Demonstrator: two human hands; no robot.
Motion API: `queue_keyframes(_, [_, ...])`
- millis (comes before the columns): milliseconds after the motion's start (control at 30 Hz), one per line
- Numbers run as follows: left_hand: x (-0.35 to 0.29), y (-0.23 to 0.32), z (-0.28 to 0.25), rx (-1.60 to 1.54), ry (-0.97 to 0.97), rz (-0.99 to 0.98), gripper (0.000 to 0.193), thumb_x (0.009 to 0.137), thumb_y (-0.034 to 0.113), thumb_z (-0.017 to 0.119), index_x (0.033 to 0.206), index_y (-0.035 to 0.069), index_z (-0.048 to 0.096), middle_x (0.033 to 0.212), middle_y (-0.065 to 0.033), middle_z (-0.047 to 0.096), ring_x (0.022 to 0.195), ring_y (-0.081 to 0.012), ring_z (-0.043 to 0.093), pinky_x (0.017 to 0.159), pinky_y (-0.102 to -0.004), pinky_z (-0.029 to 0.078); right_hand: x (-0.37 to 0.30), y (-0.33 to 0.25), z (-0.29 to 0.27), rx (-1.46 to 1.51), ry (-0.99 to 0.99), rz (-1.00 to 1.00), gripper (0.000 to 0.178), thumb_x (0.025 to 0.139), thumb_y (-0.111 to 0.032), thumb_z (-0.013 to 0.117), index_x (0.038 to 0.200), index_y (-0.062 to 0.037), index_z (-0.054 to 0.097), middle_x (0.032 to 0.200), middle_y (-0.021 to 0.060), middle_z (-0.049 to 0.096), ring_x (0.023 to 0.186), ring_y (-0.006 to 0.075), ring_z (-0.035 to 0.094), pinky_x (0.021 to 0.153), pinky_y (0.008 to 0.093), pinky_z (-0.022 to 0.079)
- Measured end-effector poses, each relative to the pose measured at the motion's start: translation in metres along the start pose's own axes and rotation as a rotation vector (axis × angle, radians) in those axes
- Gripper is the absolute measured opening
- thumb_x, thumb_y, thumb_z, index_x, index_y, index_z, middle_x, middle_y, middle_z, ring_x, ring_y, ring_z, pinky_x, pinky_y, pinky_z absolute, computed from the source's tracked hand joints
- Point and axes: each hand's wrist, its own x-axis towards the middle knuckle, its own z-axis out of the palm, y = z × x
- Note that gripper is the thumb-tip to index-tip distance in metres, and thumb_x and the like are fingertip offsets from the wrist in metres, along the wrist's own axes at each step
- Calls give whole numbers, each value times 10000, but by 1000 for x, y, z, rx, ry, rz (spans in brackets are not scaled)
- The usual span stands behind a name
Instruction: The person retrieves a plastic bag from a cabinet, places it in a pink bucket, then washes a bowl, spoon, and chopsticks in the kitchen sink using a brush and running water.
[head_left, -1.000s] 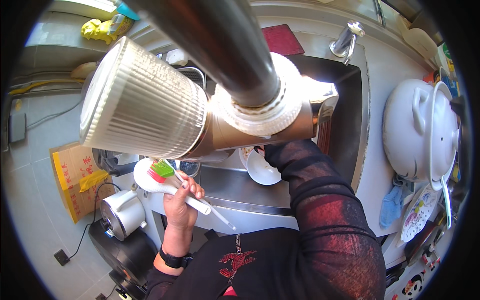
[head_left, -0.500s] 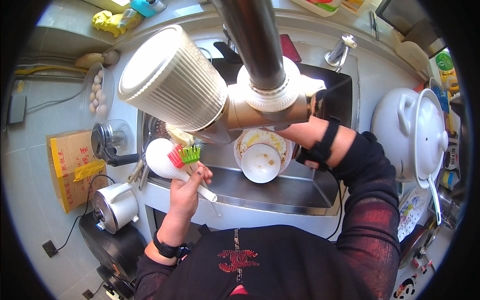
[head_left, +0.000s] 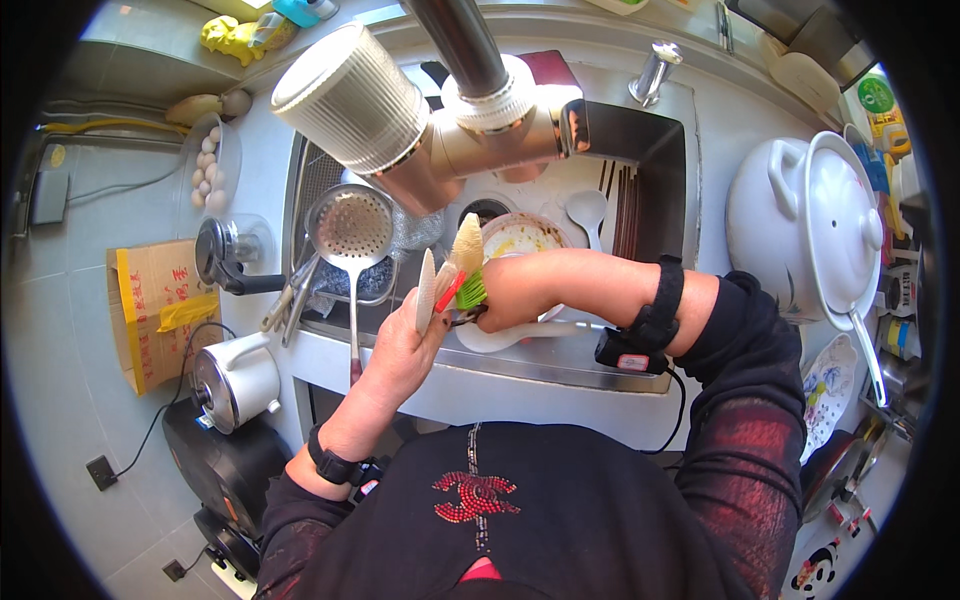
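Observation:
My left hand (head_left: 400,345) is closed around a white textured paddle (head_left: 427,290), seen nearly edge-on. Beside it stick up red and green bristles (head_left: 470,290) and a pale yellowish brush tip (head_left: 467,243); their handles are hidden between my hands. My right hand (head_left: 505,290) is bent in against these bristles, its fingertips closed by a dark metal piece (head_left: 467,315) that is mostly covered. Just below it a white ladle-like utensil (head_left: 510,335) lies at the near side of the sink. A slotted skimmer (head_left: 352,225) rests left of my hands, its handle over the sink's edge.
In the sink (head_left: 665,160) lie a food-smeared plate (head_left: 525,232), a white spoon (head_left: 588,210) and chopsticks (head_left: 627,215). A faucet with a ribbed filter (head_left: 350,95) hangs overhead. A white lidded pot (head_left: 780,235) stands right; an electric kettle (head_left: 240,380) stands left.
My right hand has come from behind the faucet to meet my left hand. The paddle has turned edge-on. The view has shifted, uncovering the skimmer, spoon and chopsticks.

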Motion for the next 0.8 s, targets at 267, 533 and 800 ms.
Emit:
queue_keyframes(267, [-10,-16,-2,-236,114,-98,222,959,124,540,1165,40,539,877,-32,566,797,-125,539,740,-259,437,-19,27,14,443,250,-196,342,823,-236,638,1042,18,571,744,88,608,583,145,569,554,303,447])
queue_keyframes(533, [-1,-13,1,-820,227,-270,249,897,183,678,1059,42,552,823,17,520,713,-87,475,663,-239,408,63,-10,42,1393,937,-635,218,966,-187,509,1129,-43,523,1013,60,604,902,124,551,812,290,461])
queue_keyframes(800, [7,-13,-5,-891,323,-305,336,857,61,669,1164,39,533,921,-5,592,740,-96,554,640,-234,458,111,-47,59,1427,1097,-677,275,974,-232,478,1145,-18,456,1014,135,579,924,222,552,851,363,448])
